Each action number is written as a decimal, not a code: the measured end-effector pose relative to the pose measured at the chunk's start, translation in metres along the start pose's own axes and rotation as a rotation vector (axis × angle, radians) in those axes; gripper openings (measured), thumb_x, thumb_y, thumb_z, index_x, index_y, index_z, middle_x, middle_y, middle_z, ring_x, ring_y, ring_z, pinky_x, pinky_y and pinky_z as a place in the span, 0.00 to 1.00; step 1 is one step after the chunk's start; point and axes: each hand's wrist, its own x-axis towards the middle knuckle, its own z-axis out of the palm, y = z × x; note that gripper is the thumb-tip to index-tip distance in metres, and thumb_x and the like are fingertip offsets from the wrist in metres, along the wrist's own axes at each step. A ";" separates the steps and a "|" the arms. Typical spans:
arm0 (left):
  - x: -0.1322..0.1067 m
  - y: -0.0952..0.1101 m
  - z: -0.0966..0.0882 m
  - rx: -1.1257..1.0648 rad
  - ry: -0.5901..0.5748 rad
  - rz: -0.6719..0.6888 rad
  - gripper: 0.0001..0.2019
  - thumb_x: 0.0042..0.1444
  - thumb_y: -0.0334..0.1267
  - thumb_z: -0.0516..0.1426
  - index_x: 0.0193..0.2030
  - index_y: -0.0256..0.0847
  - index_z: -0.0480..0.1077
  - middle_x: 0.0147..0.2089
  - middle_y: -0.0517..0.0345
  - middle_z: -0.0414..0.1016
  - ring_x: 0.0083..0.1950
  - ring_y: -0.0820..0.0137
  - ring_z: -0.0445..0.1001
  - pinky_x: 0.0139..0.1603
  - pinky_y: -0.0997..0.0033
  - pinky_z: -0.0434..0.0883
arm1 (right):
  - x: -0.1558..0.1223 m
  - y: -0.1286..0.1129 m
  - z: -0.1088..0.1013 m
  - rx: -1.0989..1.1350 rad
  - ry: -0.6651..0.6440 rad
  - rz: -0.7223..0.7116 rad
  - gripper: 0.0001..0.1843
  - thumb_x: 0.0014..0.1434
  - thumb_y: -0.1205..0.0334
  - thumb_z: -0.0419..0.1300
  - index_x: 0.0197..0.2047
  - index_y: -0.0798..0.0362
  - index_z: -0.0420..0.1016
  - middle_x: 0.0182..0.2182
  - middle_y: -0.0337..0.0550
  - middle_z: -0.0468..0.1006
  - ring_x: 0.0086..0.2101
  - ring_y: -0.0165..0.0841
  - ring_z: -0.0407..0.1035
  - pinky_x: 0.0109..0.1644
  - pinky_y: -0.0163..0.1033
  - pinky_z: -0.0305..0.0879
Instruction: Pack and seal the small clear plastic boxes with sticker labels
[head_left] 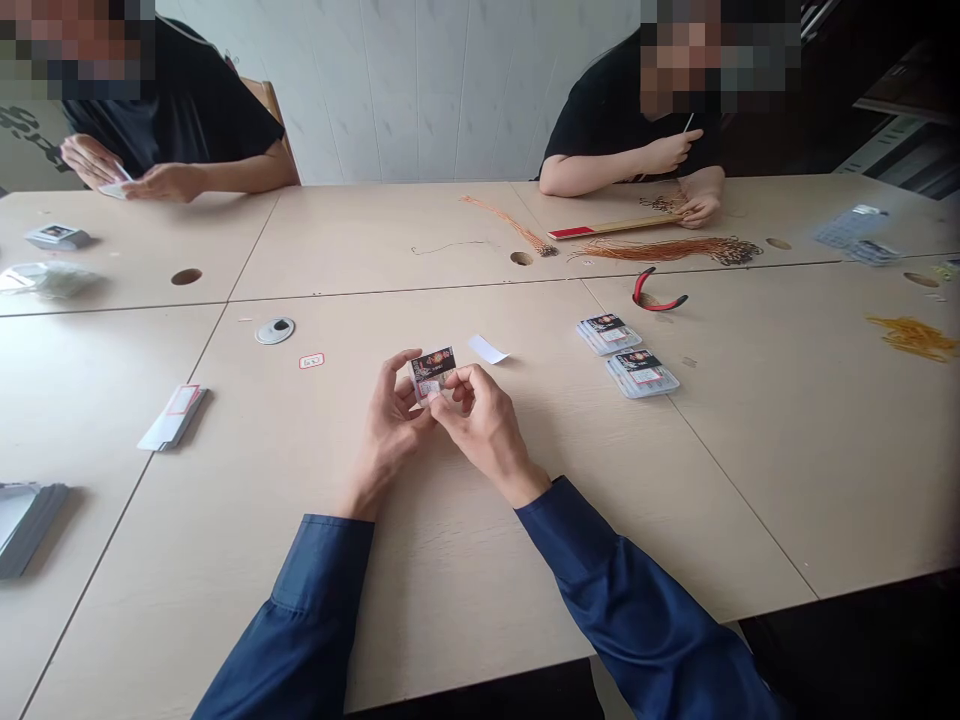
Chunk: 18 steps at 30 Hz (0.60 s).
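– Small dark-printed card in a clear plastic sleeve (433, 368): where is it, and who has it?

– Both hands have it. It is held tilted, just off the pale wood-grain laminate table (480, 620), a little to the near left of the white paper slip (487, 349). The left hand (390, 425) cups it from behind, fingers curled and thumb closed on its left edge. The right hand (480, 420) pinches its lower edge between thumb and forefinger.

– What could go wrong?

– The sleeve looks slick and glossy, and the grip is all fingertips, so I judge it could slide out and drop flat. Too hard a pinch could bend the thin card or crease the film. There is a pale patch under the right fingertips. I cannot tell whether it is printed or stuck on. If it is adhesive, uneven pressure could set it crooked or wrinkled.

– And around it?

– The slip is thin and flat with one corner lifted, so a sleeve brushing past could flick it. Right of the slip lie two low, squared stacks of similar sleeved cards (609, 333), their edges shiny. A bump would fan them out. Beyond those stacks are red-handled pliers (656, 295), curved and hard. Left of the slip lies a tiny red-bordered white sticker (311, 361), and further left a round grey plastic cap (274, 330), smooth and matte.
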 end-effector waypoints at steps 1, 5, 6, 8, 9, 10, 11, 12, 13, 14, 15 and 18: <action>0.000 -0.001 0.000 0.003 0.001 0.006 0.31 0.51 0.38 0.67 0.59 0.46 0.59 0.50 0.50 0.78 0.49 0.64 0.79 0.48 0.67 0.73 | 0.000 0.001 0.000 0.009 -0.002 -0.012 0.08 0.58 0.55 0.58 0.37 0.50 0.67 0.37 0.43 0.77 0.35 0.35 0.70 0.40 0.40 0.68; 0.000 -0.001 -0.001 -0.009 0.011 -0.006 0.29 0.53 0.36 0.66 0.59 0.46 0.60 0.49 0.51 0.79 0.45 0.67 0.79 0.46 0.70 0.73 | 0.001 0.003 -0.002 0.028 0.003 -0.029 0.07 0.61 0.57 0.56 0.36 0.51 0.70 0.36 0.44 0.79 0.34 0.34 0.71 0.39 0.39 0.68; 0.000 -0.001 -0.002 -0.014 0.016 -0.013 0.29 0.52 0.36 0.66 0.59 0.46 0.60 0.48 0.52 0.79 0.44 0.67 0.79 0.45 0.70 0.73 | 0.001 0.003 -0.002 0.025 0.007 -0.032 0.08 0.61 0.56 0.56 0.36 0.51 0.70 0.36 0.44 0.79 0.33 0.34 0.72 0.39 0.39 0.68; 0.000 0.000 -0.002 -0.034 0.022 -0.023 0.29 0.52 0.35 0.66 0.58 0.46 0.61 0.48 0.52 0.79 0.44 0.66 0.79 0.45 0.69 0.73 | 0.001 0.003 -0.001 0.017 0.016 -0.032 0.08 0.62 0.56 0.56 0.35 0.50 0.71 0.36 0.43 0.80 0.33 0.34 0.72 0.38 0.38 0.68; 0.000 0.000 -0.002 -0.047 0.023 -0.026 0.29 0.51 0.35 0.66 0.58 0.46 0.61 0.48 0.52 0.79 0.44 0.66 0.79 0.46 0.69 0.73 | 0.001 0.003 -0.001 0.013 0.022 -0.029 0.08 0.62 0.56 0.56 0.35 0.50 0.72 0.36 0.43 0.80 0.33 0.34 0.72 0.38 0.38 0.68; 0.000 0.001 -0.002 -0.061 0.024 -0.029 0.29 0.51 0.35 0.66 0.58 0.45 0.61 0.48 0.52 0.79 0.44 0.66 0.79 0.46 0.69 0.73 | 0.001 0.003 -0.001 0.009 0.029 -0.023 0.08 0.62 0.56 0.57 0.35 0.51 0.72 0.36 0.43 0.80 0.33 0.34 0.72 0.38 0.38 0.68; 0.000 0.001 -0.002 -0.073 0.025 -0.030 0.29 0.51 0.35 0.67 0.58 0.45 0.61 0.47 0.52 0.80 0.44 0.66 0.80 0.46 0.69 0.73 | 0.001 0.003 -0.001 0.006 0.036 -0.014 0.08 0.61 0.56 0.57 0.35 0.51 0.72 0.36 0.43 0.81 0.32 0.34 0.72 0.37 0.38 0.68; 0.000 0.001 -0.002 -0.082 0.025 -0.032 0.29 0.51 0.35 0.67 0.58 0.45 0.61 0.47 0.51 0.80 0.43 0.66 0.80 0.45 0.69 0.73 | 0.001 0.002 -0.001 0.002 0.044 -0.004 0.07 0.61 0.57 0.58 0.34 0.51 0.72 0.35 0.42 0.81 0.32 0.34 0.73 0.37 0.38 0.67; 0.000 0.001 -0.002 -0.087 0.024 -0.035 0.29 0.51 0.36 0.67 0.57 0.45 0.61 0.47 0.51 0.80 0.43 0.66 0.80 0.45 0.69 0.73 | 0.001 0.002 -0.002 -0.004 0.052 0.007 0.07 0.60 0.57 0.59 0.34 0.51 0.72 0.35 0.42 0.81 0.32 0.34 0.73 0.36 0.38 0.67; 0.000 0.001 -0.002 -0.091 0.022 -0.039 0.29 0.51 0.36 0.68 0.57 0.45 0.62 0.47 0.51 0.80 0.43 0.66 0.80 0.45 0.69 0.73 | 0.002 0.001 -0.002 -0.011 0.057 0.019 0.07 0.59 0.57 0.59 0.33 0.50 0.72 0.34 0.42 0.81 0.31 0.34 0.73 0.36 0.38 0.66; 0.000 0.001 -0.002 -0.093 0.019 -0.043 0.29 0.50 0.36 0.68 0.57 0.44 0.62 0.47 0.51 0.80 0.42 0.67 0.80 0.45 0.69 0.74 | 0.002 0.001 -0.002 -0.019 0.062 0.030 0.07 0.59 0.57 0.60 0.32 0.50 0.72 0.33 0.42 0.81 0.31 0.34 0.72 0.35 0.38 0.66; 0.001 0.001 -0.002 -0.102 0.017 -0.058 0.30 0.50 0.36 0.69 0.57 0.44 0.62 0.46 0.51 0.80 0.42 0.67 0.80 0.45 0.69 0.74 | 0.002 -0.001 -0.003 -0.037 0.071 0.050 0.07 0.58 0.58 0.60 0.30 0.50 0.72 0.30 0.40 0.80 0.29 0.33 0.72 0.34 0.37 0.64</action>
